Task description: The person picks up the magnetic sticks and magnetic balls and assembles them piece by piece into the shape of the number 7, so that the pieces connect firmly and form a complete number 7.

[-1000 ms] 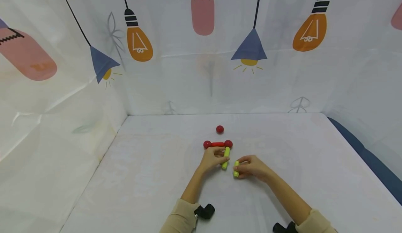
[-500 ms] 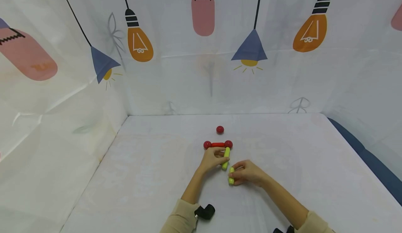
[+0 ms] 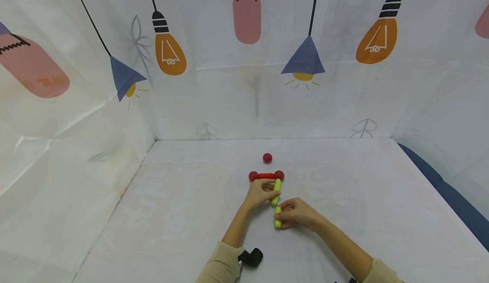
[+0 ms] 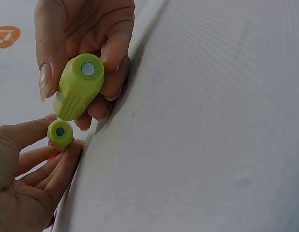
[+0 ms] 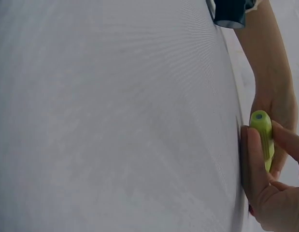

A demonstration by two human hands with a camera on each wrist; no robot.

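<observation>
A yellow-green magnetic rod (image 3: 277,185) is pinched in my left hand (image 3: 259,194), its far end at the right-hand red ball (image 3: 279,175). My right hand (image 3: 299,214) pinches a second yellow-green magnetic rod (image 3: 277,222), just in front of the first. Each rod has a round inset in its end, visible in the left wrist view on the second rod (image 4: 74,94) and the first rod (image 4: 59,137). Whether the rods touch I cannot tell. Beyond my left hand, a red rod (image 3: 266,175) joins the right-hand ball to another red ball (image 3: 253,176).
A single red ball (image 3: 267,158) lies farther back on the white table (image 3: 191,198). White cloth with printed lamps (image 3: 229,105) hangs behind and at the sides. A black wrist mount (image 3: 251,257) sits at my left sleeve.
My right hand has moved left and toward me with its rod, bringing it in line with the front end of the left hand's rod. My left hand has stayed nearly still.
</observation>
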